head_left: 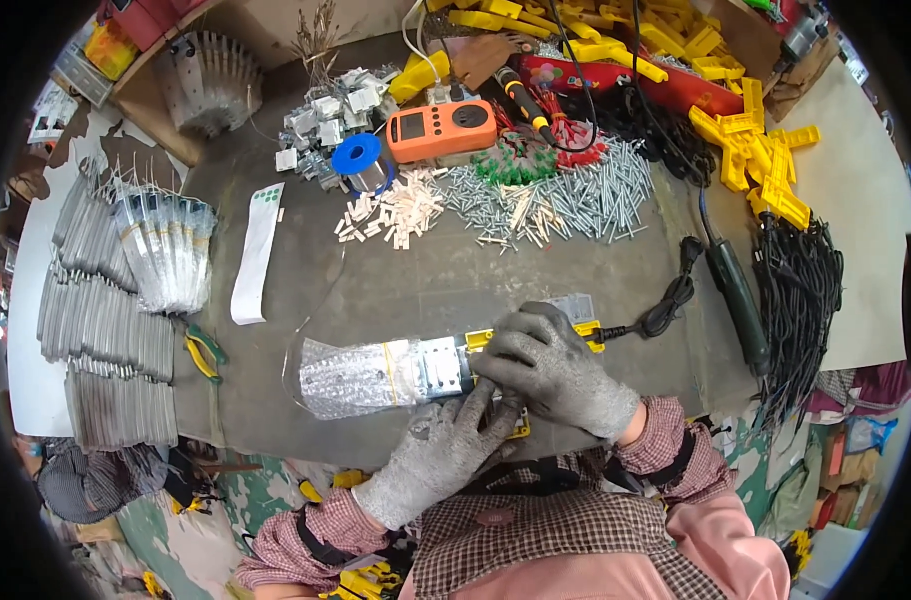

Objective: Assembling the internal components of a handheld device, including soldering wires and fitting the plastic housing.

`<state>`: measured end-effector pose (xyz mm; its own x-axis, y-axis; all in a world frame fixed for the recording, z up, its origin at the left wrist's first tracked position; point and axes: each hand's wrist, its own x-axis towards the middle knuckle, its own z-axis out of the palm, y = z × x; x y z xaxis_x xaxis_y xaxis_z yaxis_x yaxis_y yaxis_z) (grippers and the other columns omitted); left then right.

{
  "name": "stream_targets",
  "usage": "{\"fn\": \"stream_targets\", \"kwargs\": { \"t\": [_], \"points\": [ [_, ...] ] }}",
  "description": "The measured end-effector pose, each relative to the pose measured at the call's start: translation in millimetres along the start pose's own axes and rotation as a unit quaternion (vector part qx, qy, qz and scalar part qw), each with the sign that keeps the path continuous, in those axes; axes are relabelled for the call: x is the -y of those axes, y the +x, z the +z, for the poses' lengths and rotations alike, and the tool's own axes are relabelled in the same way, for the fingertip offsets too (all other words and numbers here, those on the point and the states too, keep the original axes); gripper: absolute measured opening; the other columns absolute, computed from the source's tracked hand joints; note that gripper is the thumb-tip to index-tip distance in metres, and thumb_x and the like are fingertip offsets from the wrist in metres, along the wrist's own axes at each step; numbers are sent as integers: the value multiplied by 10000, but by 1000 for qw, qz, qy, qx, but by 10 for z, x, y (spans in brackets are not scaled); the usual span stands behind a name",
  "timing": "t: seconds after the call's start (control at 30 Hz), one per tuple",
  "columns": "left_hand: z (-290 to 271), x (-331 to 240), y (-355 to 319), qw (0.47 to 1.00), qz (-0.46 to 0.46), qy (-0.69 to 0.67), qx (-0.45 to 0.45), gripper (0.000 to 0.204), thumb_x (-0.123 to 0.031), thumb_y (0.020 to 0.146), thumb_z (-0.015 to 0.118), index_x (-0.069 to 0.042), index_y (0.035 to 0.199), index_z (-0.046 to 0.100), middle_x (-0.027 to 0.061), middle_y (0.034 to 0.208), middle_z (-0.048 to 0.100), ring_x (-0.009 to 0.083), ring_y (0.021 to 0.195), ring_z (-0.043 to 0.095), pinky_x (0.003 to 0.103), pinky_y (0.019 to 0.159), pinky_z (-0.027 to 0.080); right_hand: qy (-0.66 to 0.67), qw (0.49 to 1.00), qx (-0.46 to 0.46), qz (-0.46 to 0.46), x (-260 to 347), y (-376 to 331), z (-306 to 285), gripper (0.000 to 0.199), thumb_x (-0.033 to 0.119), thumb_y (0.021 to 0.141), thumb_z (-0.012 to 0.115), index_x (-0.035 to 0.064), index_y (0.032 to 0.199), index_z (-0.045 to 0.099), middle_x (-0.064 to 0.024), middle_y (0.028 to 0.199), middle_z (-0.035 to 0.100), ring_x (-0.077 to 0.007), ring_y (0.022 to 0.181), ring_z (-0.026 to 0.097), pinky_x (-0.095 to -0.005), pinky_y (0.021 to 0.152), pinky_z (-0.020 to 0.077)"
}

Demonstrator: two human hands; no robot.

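Right now the unit (pixel 430 368), a metal piece half wrapped in bubble film, lies on the worktop (pixel 425 280) with its long axis running left to right. Its bare end lies under both gloved hands: the right hand (pixel 555 365) is closed over its top, and the left hand (pixel 445 450) pinches its near edge.

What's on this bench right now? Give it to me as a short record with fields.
left hand: gloved, fingers under the near edge of the metal part
right hand: gloved, pressing on top of the same part
metal part: flat, one end in bubble wrap, yellow clips at the other
behind it: pile of screws, orange meter, blue solder spool
person's left: green-handled pliers
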<state>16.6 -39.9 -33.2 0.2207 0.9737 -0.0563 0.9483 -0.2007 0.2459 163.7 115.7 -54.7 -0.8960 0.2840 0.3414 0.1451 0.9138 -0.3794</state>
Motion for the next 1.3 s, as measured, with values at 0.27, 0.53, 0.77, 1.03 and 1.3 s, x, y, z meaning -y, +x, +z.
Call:
{"fn": "stream_targets", "kwargs": {
  "t": [0.27,0.53,0.77,1.03,1.3],
  "points": [
    [44,125,4,987,17,-140,-83,489,-310,818,735,-88,1241,630,104,1256,617,268,945,667,398,758,549,-39,999,1,24,24,16,45,321,118,760,656,139,1080,674,-43,1077,607,-258,1146,542,-495,1093,382],
    [51,145,-32,980,18,-159,-120,481,-240,760,779,-79,1194,650,95,1213,644,280,963,663,409,776,548,9,997,80,-18,0,63,-141,431,124,695,727,124,1122,667,-52,1106,614,-294,1175,545,-491,1056,422],
    [52,185,-83,975,17,-201,-98,504,-328,836,721,-93,1269,615,112,1260,608,282,1020,648,433,826,523,22,997,70,9,106,1,-212,393,251,795,729,97,1150,661,-55,1246,603,-297,1251,514,-515,1100,372],
    [59,209,-90,970,6,-211,-125,493,-264,765,762,-93,1209,629,102,1173,647,285,958,664,426,785,544,41,991,125,-10,173,-9,-349,660,547,707,770,79,1159,657,-81,1294,576,-304,1316,472,-543,1122,330],
    [144,173,-46,960,0,-220,-175,475,-269,761,774,-98,1179,627,99,1151,649,282,927,669,409,772,541,40,990,134,15,100,-77,-236,675,489,703,784,98,1233,630,-70,1298,579,-277,1340,465,-526,1136,334]
  ]
}}
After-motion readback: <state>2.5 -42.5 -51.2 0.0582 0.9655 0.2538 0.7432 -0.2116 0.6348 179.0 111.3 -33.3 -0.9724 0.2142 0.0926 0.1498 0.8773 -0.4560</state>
